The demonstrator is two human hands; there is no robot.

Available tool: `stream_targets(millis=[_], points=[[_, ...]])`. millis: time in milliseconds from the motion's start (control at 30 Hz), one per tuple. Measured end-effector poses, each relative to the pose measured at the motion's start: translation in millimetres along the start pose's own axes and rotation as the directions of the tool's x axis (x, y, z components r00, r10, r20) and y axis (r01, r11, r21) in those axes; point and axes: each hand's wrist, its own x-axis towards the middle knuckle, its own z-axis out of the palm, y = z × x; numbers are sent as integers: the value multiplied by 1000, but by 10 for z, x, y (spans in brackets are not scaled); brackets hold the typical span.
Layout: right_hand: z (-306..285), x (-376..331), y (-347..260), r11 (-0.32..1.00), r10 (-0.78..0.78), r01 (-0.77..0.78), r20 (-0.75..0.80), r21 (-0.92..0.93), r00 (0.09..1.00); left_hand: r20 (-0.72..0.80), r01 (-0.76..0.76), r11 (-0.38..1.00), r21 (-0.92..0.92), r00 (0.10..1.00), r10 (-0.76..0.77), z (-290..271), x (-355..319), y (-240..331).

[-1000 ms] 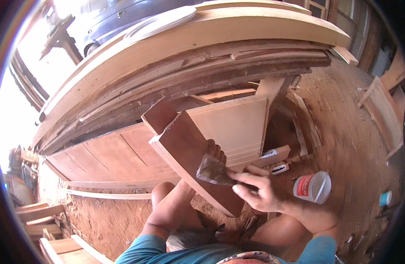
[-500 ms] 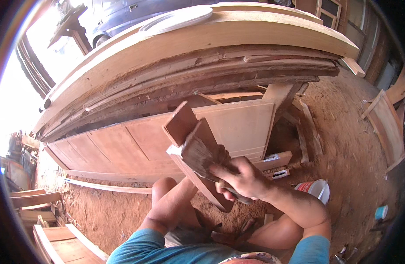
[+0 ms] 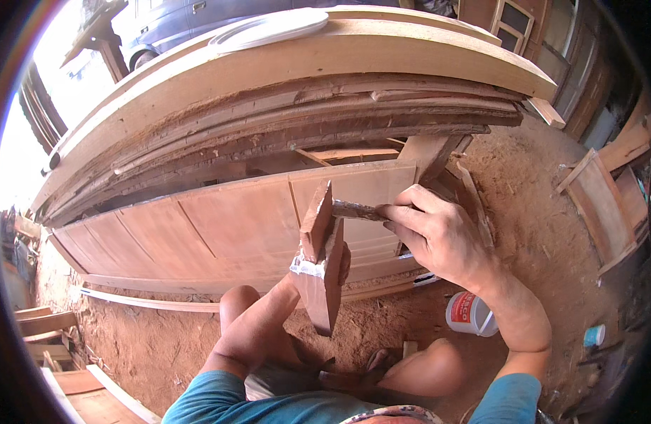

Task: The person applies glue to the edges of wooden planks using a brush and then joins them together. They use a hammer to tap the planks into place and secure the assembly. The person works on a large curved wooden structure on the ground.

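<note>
My left hand is wrapped round a brown wooden piece, which mostly hides it; some fingers show at its right side. The piece stands upright above my knees, with a narrower block-like end at its top. White paste is smeared where the two parts meet. My right hand pinches a flat, dark, stained tool, seen nearly edge-on, so I cannot tell whether it is a brush or a scraper. The tool's far end is against or just behind the wood's upper end.
A panelled wooden door leans on its long side before me, below stacked planks with a white lid on top. To my right stand a white bucket and a small turquoise-and-white cup. Wooden frames lie farther right.
My right hand has moved up and right, turning the flat tool from broadside to edge-on. The wooden piece has swung more upright. My view has shifted slightly right.
</note>
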Motion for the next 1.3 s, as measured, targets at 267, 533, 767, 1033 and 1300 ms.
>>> stream_targets(millis=[267,533,767,1033,1300], points=[[-237,-110,-125,956,-206,215,62,-201,977,59,15,1000,28,998,-16,9,67,-58],[-347,-326,-299,959,-251,229,121,165,960,102,19,999,31,995,-22,-44,86,-85],[-68,-318,147,952,15,6,-66,307,998,163,-5,999,34,987,0,-60,76,-39],[216,-303,255,947,43,-51,33,318,999,74,-54,990,130,996,45,-212,81,-208],[-216,-154,332,978,-108,129,132,-163,985,-162,26,992,-120,986,-46,192,42,-106]])
